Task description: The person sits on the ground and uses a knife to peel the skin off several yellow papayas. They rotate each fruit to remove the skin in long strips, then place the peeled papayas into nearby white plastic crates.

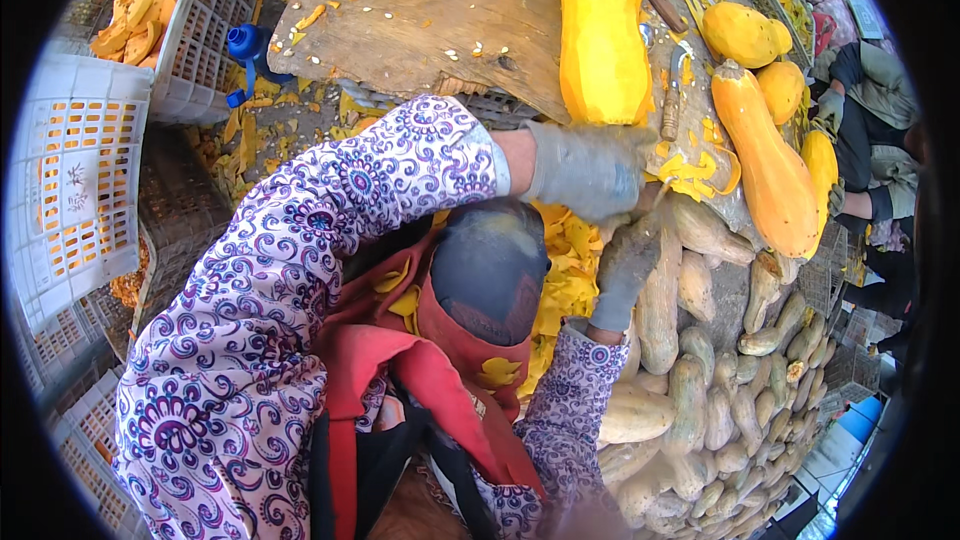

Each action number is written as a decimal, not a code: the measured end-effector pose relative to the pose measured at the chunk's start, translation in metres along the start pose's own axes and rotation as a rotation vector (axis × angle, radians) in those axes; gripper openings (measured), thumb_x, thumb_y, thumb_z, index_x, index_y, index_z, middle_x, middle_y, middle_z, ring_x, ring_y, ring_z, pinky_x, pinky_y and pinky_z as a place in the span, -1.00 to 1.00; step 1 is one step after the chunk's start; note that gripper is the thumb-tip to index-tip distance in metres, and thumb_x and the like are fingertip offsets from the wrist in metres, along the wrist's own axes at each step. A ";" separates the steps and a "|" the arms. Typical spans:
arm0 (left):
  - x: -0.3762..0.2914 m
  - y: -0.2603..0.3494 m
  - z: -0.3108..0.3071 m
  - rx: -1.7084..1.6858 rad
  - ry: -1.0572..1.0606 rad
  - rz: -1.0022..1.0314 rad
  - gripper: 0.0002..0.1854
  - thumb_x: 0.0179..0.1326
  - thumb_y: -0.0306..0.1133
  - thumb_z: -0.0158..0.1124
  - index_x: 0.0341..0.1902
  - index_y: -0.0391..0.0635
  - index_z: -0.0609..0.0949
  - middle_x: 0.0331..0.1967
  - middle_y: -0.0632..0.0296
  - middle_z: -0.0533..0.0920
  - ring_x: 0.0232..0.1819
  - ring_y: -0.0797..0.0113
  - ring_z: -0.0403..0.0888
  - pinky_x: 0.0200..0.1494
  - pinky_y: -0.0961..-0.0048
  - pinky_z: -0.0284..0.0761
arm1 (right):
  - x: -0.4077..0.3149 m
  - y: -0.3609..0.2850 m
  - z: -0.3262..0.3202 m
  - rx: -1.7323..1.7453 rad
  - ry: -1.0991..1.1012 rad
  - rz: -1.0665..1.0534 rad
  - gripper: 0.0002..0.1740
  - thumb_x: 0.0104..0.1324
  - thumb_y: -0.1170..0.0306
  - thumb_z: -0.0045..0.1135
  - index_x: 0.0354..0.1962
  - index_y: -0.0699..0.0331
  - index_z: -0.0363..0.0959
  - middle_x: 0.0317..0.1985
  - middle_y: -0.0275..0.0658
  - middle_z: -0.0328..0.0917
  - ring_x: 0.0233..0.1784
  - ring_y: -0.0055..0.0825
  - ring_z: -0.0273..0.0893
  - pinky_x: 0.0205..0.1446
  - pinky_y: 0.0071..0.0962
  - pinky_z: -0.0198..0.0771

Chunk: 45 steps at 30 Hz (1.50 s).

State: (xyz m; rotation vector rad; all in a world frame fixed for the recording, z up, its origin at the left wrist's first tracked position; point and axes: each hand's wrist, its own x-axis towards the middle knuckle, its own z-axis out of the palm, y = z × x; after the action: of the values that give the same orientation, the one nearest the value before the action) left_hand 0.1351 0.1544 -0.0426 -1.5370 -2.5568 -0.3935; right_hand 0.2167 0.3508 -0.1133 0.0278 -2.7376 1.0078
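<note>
My left hand [589, 169], in a grey work glove, is blurred just below the lower end of a large peeled butternut squash [604, 37]. My right hand [631, 259], in a dirty grey glove, is close beneath it, beside an unpeeled squash [658, 307]. Between the two hands shows a small tool with a thin, light edge [663, 190]; which hand grips it is unclear. The peeled squash lies on a worn wooden board [420, 22]. To its right rests a knife [672, 101] with a wooden handle. Yellow peel [694, 174] lies at the board's edge.
Unpeeled squashes [697, 405] are heaped at lower right. Peeled squashes [769, 157] lie on the right. White plastic crates [86, 180] and a blue bottle [251, 45] stand left. Peelings [566, 277] fill the space by my knees. A co-worker's gloved hand [830, 109] shows far right.
</note>
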 end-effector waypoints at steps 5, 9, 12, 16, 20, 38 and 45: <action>0.010 -0.015 -0.012 0.092 0.645 0.071 -0.74 0.21 -0.13 0.24 -0.13 0.01 0.64 -0.05 0.24 0.64 0.24 0.20 0.48 0.44 -0.03 0.13 | -0.005 0.010 -0.017 0.206 -0.021 0.222 -0.66 0.46 0.22 -0.08 -0.22 0.40 0.35 -0.41 -0.15 0.47 -0.36 -0.34 0.42 -0.23 -0.27 0.37; 0.011 -0.101 -0.026 0.162 0.606 -0.349 -0.66 0.33 -0.07 0.09 0.03 0.08 0.64 0.10 0.29 0.63 0.38 0.28 0.37 0.49 0.00 0.00 | 0.005 0.002 -0.023 0.194 -0.075 0.129 -0.66 0.42 0.27 -0.02 -0.04 0.38 0.40 -0.31 -0.07 0.54 -0.34 -0.30 0.49 -0.30 -0.31 0.41; -0.002 -0.139 -0.016 0.311 0.570 -0.295 -0.70 0.36 -0.10 0.00 -0.12 0.07 0.67 0.04 0.39 0.66 0.33 0.33 0.41 0.48 0.07 -0.06 | 0.029 -0.015 -0.020 0.035 -0.139 0.001 -0.59 0.43 0.24 -0.01 0.09 0.35 0.39 -0.21 0.04 0.57 -0.22 -0.14 0.57 -0.23 -0.25 0.45; -0.001 -0.151 -0.002 0.345 0.324 -0.353 -0.63 0.44 -0.08 -0.07 0.10 0.11 0.64 0.18 0.31 0.61 0.40 0.29 0.35 0.53 0.03 -0.14 | 0.071 -0.041 -0.014 -0.083 -0.199 -0.113 -0.57 0.49 0.15 -0.09 0.07 0.31 0.41 -0.13 0.20 0.55 -0.03 0.16 0.52 -0.03 -0.02 0.43; -0.003 -0.151 0.000 0.204 0.446 -0.346 -0.64 0.47 -0.12 -0.09 0.09 0.10 0.64 0.15 0.27 0.62 0.40 0.28 0.34 0.54 0.07 -0.16 | 0.109 -0.071 -0.014 -0.298 -0.205 -0.303 -0.54 0.51 0.06 -0.19 -0.03 0.28 0.44 -0.14 0.19 0.56 -0.02 0.20 0.50 -0.01 0.03 0.40; -0.001 -0.139 0.000 0.178 0.633 -0.278 -0.87 0.18 -0.37 0.04 -0.33 -0.01 0.59 -0.41 0.32 0.65 0.05 0.34 0.56 0.30 -0.12 0.25 | -0.047 -0.050 0.041 -0.380 -0.135 -0.056 -0.77 0.43 0.16 0.08 -0.30 0.11 0.40 -0.53 -0.09 0.54 -0.54 -0.07 0.58 -0.55 -0.20 0.43; -0.002 -0.138 -0.003 0.015 0.624 -0.307 -0.79 0.24 -0.31 -0.03 -0.31 -0.05 0.61 -0.09 0.42 0.71 0.18 0.36 0.50 0.30 -0.08 0.18 | 0.014 -0.060 0.030 -0.310 0.109 -0.479 -0.81 0.37 0.23 0.19 -0.25 0.13 0.44 -0.49 -0.23 0.54 -0.46 -0.27 0.59 -0.52 -0.38 0.46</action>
State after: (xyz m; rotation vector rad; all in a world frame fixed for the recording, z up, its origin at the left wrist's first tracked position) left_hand 0.0142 0.0898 -0.0615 -0.8235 -2.2620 -0.7468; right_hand 0.2025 0.2864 -0.0938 0.5299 -2.5667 0.4390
